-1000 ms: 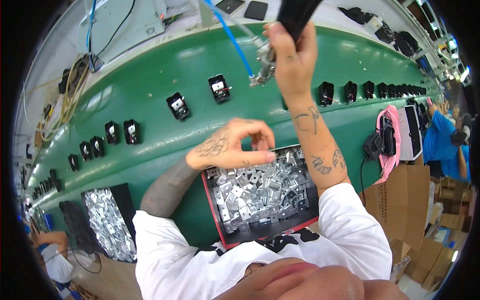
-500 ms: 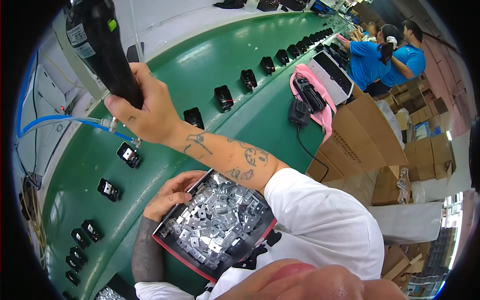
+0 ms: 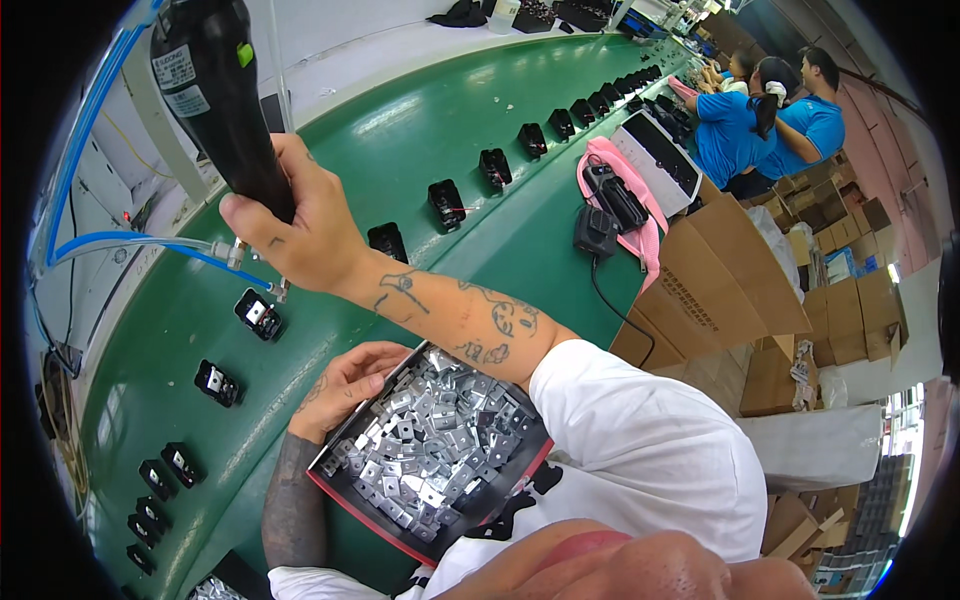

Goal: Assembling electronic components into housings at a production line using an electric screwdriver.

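Note:
My right hand (image 3: 300,215) is wrapped round the black body of a handheld power screwdriver (image 3: 225,110), raised over the bench. Its blue air hose (image 3: 150,240) and metal fitting show just below my hand. My left hand (image 3: 352,385) lies against the left wall of a dark box with a red edge (image 3: 375,525). Its fingers are curled with the thumb near them; whatever they hold is hidden. Small bent metal clips (image 3: 440,440) with holes fill the box, which sits close to my body. Beyond my left hand stand black plastic housings (image 3: 216,383), (image 3: 258,314) with metal pieces inside.
A row of black housings (image 3: 447,204) runs along the green bench (image 3: 330,190). At right lie a pink strap (image 3: 640,240), a black adapter (image 3: 597,232) with a cord, a white case (image 3: 655,155) and an open carton (image 3: 720,270). Co-workers in blue shirts (image 3: 735,135) stand farther along.
My right hand and the screwdriver have shifted slightly right and down. My left thumb has moved up a little along the box wall. The housings stay in place.

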`<state>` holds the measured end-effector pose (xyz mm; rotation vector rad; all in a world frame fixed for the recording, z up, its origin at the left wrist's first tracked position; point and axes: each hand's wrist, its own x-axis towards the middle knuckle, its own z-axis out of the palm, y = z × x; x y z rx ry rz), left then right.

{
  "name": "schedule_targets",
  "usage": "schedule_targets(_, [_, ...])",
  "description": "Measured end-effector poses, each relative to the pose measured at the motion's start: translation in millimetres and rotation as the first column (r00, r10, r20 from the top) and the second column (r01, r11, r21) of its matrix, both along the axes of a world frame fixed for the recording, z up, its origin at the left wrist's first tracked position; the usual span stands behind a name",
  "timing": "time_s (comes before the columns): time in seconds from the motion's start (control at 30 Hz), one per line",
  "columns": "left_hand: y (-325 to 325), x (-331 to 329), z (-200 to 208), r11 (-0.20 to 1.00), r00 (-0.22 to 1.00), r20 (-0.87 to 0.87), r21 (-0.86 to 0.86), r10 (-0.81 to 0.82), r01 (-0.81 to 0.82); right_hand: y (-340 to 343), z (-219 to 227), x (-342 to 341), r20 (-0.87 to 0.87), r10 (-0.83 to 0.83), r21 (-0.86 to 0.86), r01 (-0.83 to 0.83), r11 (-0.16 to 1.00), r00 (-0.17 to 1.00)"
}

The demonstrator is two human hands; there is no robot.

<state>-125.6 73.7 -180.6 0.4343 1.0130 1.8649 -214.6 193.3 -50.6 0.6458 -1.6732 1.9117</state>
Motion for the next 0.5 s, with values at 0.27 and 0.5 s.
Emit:
schedule_targets(0.27, [1.9, -0.1, 3.2, 1.000, 0.999, -0.042, -0.020, 0.020, -0.021, 2.2, -0.1, -1.6, -0.019, -0.018, -0.002, 0.018, 1.000, 1.000])
schedule_targets(0.5, [-0.5, -3.6, 5.0, 0.999, 0.971, -0.240, -0.046, 0.012, -0.024, 2.4, -0.3, -1.0, 0.000, 0.017, -0.041, -0.017, 0.999, 1.000])
